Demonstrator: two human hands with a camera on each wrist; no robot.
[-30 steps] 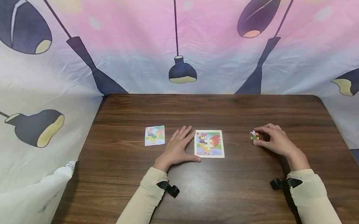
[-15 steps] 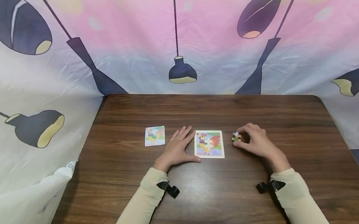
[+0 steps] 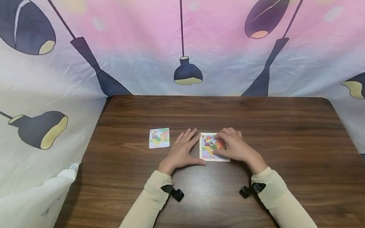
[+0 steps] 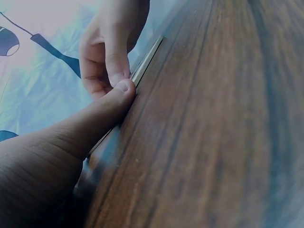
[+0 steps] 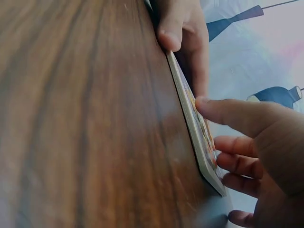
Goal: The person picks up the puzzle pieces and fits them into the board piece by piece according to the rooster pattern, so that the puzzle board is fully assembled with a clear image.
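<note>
A framed jigsaw puzzle (image 3: 209, 159) with a rooster picture lies flat on the table. My left hand (image 3: 179, 154) rests at its left side, fingers spread and thumb near the lower left corner. Over the middle of the puzzle, my right hand (image 3: 237, 147) pinches a small jigsaw piece (image 3: 212, 145) between thumb and fingers. That hand covers the puzzle's right part. From the right wrist, the board's pale edge (image 5: 183, 90) shows, with the right thumb (image 5: 223, 110) low over the picture. Whether the piece is seated cannot be told.
A small card (image 3: 159, 138) with the matching rooster picture lies left of my left hand. The dark wooden table (image 3: 206, 216) extends around the hands. Behind it hangs a cloth (image 3: 143, 35) printed with lamps.
My right hand has moved left across the table with the jigsaw piece, from the right side onto the puzzle's middle gap. The left hand has stayed in place beside the puzzle.
</note>
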